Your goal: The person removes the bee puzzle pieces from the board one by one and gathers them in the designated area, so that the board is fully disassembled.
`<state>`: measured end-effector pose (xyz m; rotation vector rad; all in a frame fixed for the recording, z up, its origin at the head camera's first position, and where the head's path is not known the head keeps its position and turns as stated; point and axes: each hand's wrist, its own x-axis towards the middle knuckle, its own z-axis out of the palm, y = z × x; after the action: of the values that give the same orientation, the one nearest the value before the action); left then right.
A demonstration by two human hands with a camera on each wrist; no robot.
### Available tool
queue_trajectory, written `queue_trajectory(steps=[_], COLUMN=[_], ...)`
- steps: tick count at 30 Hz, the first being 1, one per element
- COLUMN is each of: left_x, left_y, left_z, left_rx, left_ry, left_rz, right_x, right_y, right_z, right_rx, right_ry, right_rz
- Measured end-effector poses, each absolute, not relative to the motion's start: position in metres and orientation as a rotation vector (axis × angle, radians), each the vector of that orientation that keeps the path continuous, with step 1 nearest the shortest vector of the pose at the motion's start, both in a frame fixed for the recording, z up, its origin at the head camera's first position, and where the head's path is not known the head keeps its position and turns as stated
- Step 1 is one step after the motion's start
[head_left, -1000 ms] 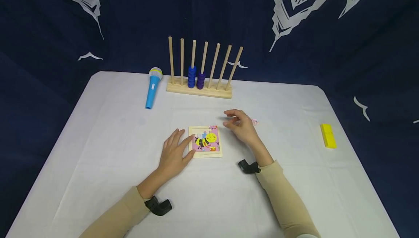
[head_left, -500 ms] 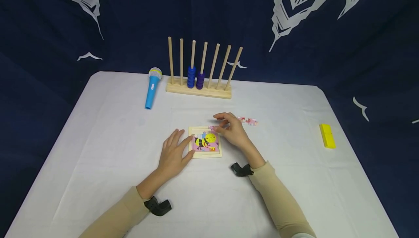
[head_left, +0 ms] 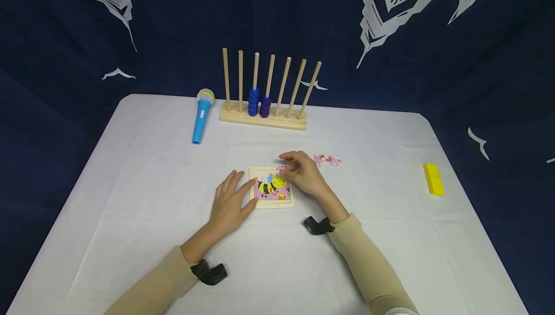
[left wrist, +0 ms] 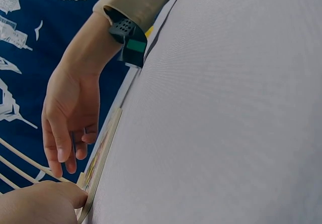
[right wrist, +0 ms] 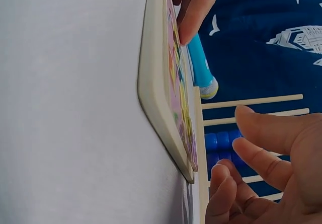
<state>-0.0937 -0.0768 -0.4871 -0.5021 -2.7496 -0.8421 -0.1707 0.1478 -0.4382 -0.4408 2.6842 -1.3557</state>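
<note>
A square wooden jigsaw puzzle (head_left: 272, 187) with a bee picture lies on the white table; bare wood shows along the upper part of its picture area. My left hand (head_left: 230, 203) rests at the tray's left side, fingers spread, with thumb and index finger touching its edge. Over the upper right corner hovers my right hand (head_left: 302, 174), its fingers loosely bent. In the right wrist view, the right thumb and fingertips (right wrist: 246, 114) are apart, and nothing shows between them. Loose pink puzzle pieces (head_left: 328, 160) lie just right of that hand.
Behind the puzzle stands a wooden peg rack (head_left: 263, 121) with blue and purple rings on two pegs. A blue toy microphone (head_left: 201, 120) lies to its left. Yellow blocks (head_left: 434, 179) sit near the table's right edge. A dark patterned curtain (head_left: 277, 16) hangs behind.
My right hand has moved left from above the loose pink pieces to the puzzle's upper right corner, uncovering those pieces. My left hand has stayed in place.
</note>
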Motion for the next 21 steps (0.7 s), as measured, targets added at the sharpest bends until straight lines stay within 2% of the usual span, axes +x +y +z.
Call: queue_trajectory(steps=[21], left_x=[-0.094], left_y=[-0.077], left_z=[-0.489], left_rx=[-0.495], left_ry=[-2.766], left_rz=[-0.85], right_x=[-0.172], right_y=[0.148], right_z=[-0.45], right_rx=[-0.447], right_ry=[2.75], right_rz=[-1.233])
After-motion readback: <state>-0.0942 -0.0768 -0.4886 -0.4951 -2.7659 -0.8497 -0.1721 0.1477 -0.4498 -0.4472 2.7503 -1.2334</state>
